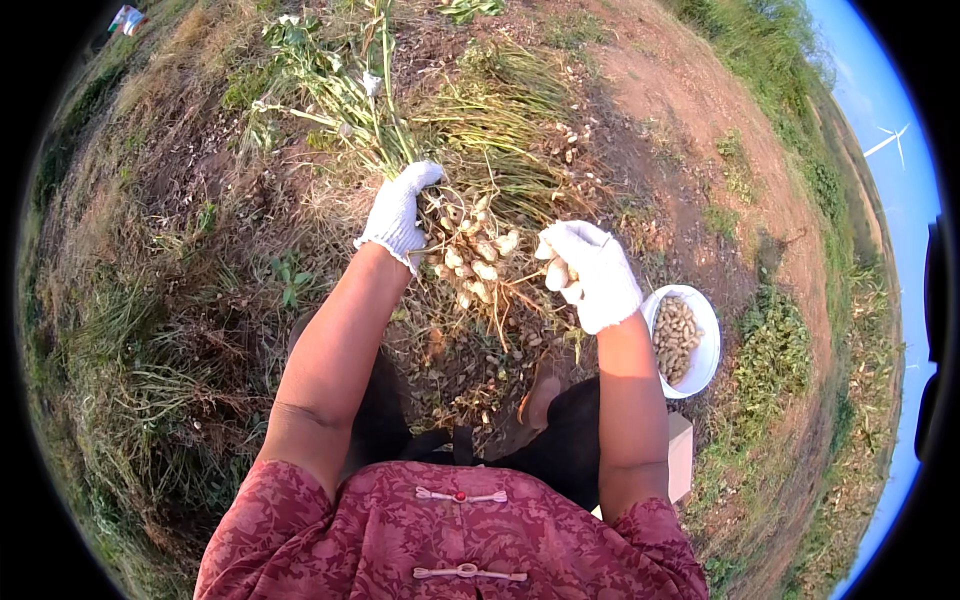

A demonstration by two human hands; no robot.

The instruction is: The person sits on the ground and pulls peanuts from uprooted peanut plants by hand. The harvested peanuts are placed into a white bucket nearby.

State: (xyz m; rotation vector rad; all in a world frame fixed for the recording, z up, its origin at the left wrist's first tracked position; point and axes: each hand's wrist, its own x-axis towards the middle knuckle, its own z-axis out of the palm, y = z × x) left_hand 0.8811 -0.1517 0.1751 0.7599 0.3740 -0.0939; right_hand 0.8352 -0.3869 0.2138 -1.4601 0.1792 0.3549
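Note:
My left hand [396, 212], in a white knit glove, is closed round the stems of a peanut plant [385, 110]. Its leafy tops point away from me, and a cluster of pale peanut pods [475, 255] hangs among the roots beside the glove. To the right of that cluster, my right hand [592, 272], gloved the same way, has its fingers curled round a few peanuts [560, 274]. Just right of my right wrist stands a white bucket [712, 345] with many loose peanuts [677, 338] in it.
Beyond my hands lies a heap of pulled peanut plants [500, 110] with pods at their root ends. A pale box-like block [680, 458] sits below the bucket. Dry grass and weeds [150, 340] cover the left side. A wind turbine [890, 140] rises far off at right.

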